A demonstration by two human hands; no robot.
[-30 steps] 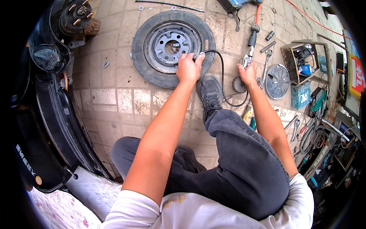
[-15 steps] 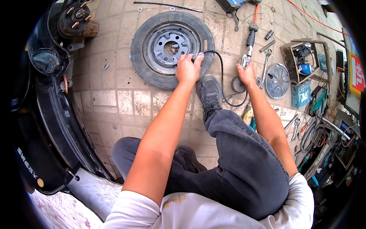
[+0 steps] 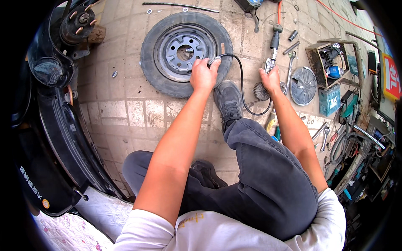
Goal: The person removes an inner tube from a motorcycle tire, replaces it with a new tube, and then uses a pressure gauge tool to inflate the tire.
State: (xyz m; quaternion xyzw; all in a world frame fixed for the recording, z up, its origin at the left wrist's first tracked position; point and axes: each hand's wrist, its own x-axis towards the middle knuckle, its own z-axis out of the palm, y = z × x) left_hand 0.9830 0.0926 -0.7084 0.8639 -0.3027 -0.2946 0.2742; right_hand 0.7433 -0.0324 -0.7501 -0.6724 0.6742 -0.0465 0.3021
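Clamped on the hose (image 3: 242, 79) end, the left hand (image 3: 202, 76) presses it to the rim of the wheel (image 3: 184, 52) lying flat on the paving, while the right hand (image 3: 270, 79) grips the inflator (image 3: 270, 63), so the hose looks connected and filling seems in hand, not finished

I saw the small black tyre (image 3: 186, 53) lying flat on the paving, grey steel rim up. A black air hose (image 3: 242, 83) curved from its rim to the inflator gun (image 3: 271, 62).
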